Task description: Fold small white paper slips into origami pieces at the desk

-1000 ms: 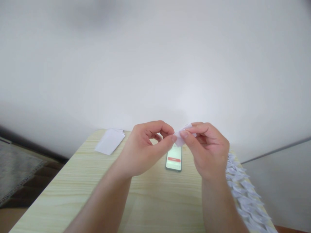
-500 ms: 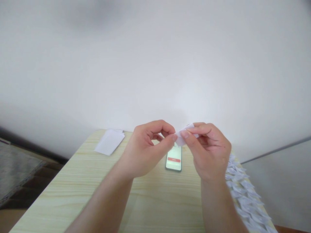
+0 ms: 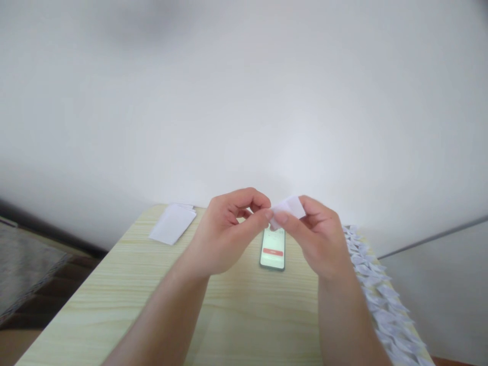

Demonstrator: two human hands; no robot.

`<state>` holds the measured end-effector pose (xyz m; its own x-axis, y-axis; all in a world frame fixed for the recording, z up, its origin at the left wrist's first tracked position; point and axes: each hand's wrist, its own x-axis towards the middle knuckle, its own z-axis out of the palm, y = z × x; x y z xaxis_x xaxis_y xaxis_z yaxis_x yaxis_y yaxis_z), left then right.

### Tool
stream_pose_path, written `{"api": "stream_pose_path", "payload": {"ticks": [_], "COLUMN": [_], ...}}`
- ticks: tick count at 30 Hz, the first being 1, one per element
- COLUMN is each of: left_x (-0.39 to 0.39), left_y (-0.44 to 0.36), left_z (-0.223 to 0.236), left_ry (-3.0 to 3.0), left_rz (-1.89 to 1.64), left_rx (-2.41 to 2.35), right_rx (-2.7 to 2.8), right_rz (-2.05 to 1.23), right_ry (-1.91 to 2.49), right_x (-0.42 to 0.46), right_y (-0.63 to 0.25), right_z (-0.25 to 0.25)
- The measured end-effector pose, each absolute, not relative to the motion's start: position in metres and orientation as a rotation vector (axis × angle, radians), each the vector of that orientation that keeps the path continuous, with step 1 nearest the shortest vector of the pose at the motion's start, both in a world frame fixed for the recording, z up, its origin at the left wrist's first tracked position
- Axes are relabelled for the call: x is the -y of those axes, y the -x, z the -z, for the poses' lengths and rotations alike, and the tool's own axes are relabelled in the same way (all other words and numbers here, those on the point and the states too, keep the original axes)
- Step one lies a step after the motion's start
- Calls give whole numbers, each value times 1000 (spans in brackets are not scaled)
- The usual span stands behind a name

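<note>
Between both hands, above the table, is a small folded piece of white paper (image 3: 290, 206). My left hand (image 3: 232, 231) pinches its left end between thumb and forefinger. My right hand (image 3: 318, 236) grips the same paper from the right, thumb on the near face and the fingers behind it, mostly hidden. Below the paper, a phone (image 3: 272, 259) lies on the table with its screen lit and a red bar showing; the paper and fingers cover its top part.
A small stack of white paper sheets (image 3: 172, 223) lies at the table's back left. Along the right edge of the wooden table (image 3: 244, 325) run many folded white paper pieces (image 3: 381, 300) in rows. A white wall (image 3: 244, 101) rises directly behind the table.
My right hand has shifted left, its thumb now closer to my left fingertips. The paper has turned so more of its flat face shows. My left hand has barely moved.
</note>
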<state>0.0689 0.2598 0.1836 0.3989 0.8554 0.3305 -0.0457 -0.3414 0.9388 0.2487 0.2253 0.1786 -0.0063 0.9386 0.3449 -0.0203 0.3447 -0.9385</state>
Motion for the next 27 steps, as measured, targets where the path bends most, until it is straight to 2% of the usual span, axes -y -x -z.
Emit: {"api": "stream_pose_path", "payload": {"ticks": [16,20,27], "left_x": [-261,-261,-264], "left_y": [-69,-68,-67], "left_z": [-182,-181,-183], "left_ry": [-1644,-1662,-2096], "left_rz": [-1165,-1160,-1499], "left_rx": [-729,-671,-576], "right_rx": [1397,1323,1102], "right_rz": [-1033,-1147,-1462], "right_ry": [1008,927,820], "right_x": [-225,-228,-235], "right_y": [-263,-264,-265], "right_z": [-180,-177,-177]}}
